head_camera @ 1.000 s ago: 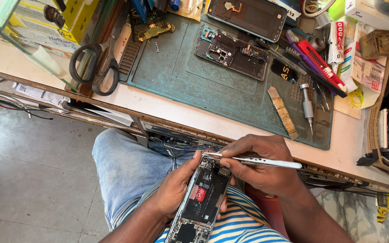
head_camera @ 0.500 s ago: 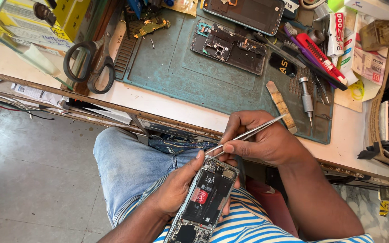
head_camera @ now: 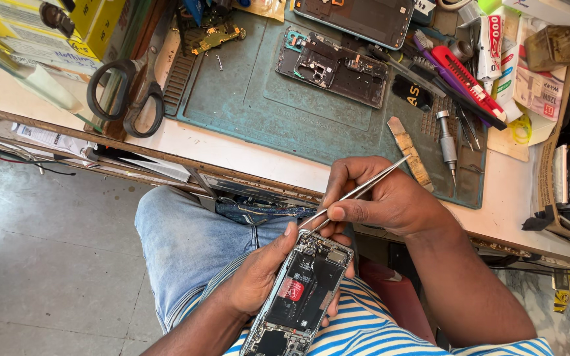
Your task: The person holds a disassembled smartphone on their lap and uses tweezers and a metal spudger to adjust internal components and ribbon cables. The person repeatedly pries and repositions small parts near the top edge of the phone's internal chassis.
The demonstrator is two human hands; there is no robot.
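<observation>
My left hand (head_camera: 258, 273) cradles an opened phone (head_camera: 301, 290) over my lap, back cover off, dark boards and a red patch showing inside. My right hand (head_camera: 380, 198) pinches a pair of metal tweezers (head_camera: 357, 192), held slanted with the tips down at the phone's top edge, beside my left thumb. The tweezers' rear end points up and right toward the workbench.
A teal work mat (head_camera: 258, 105) on the bench holds a stripped phone frame (head_camera: 334, 66), another phone body (head_camera: 357, 16), a screwdriver (head_camera: 448, 142) and a small board (head_camera: 216, 36). Black-handled scissors (head_camera: 130, 89) lie left; tubes and tools (head_camera: 470, 72) crowd the right. Grey tiled floor (head_camera: 47, 264) below left.
My right hand has turned the tweezers from lying flat to slanting, tips down at the phone's top edge. The view has shifted slightly; my left hand keeps holding the phone.
</observation>
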